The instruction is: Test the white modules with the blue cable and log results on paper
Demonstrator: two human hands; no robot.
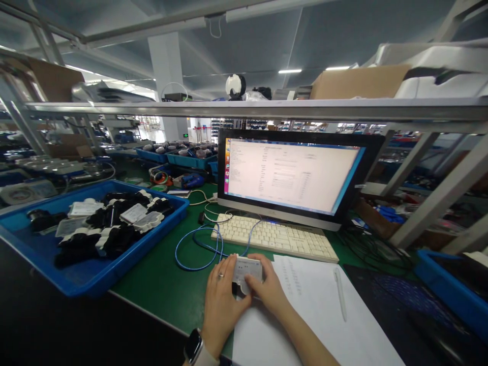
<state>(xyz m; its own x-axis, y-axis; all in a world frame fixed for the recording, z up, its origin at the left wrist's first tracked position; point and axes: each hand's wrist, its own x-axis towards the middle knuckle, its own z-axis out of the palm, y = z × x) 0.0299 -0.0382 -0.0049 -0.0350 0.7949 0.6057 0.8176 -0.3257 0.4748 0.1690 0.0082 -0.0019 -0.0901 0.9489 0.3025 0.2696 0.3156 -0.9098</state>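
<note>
While the pale module [241,269] is held between the left hand [223,295] at eight o'clock and the right hand [269,288] at four, neither is judged nearer, the partly covered module's long axis cannot be told, and the keyboard [274,235] is seen at one o'clock.

Single head-worn view, looking from the near side of the bench [163,295], facing forward and tilted moderately down. The left hand [223,287] and right hand [270,285] are close to the lens, reaching in from the lower edge. The monitor [285,173] stands beyond them, its screen toward the camera. The shelf [244,110] is seen nearly edge-on, the ceiling [251,46] above it. The wide field takes in the tray [160,231] at left.
</note>
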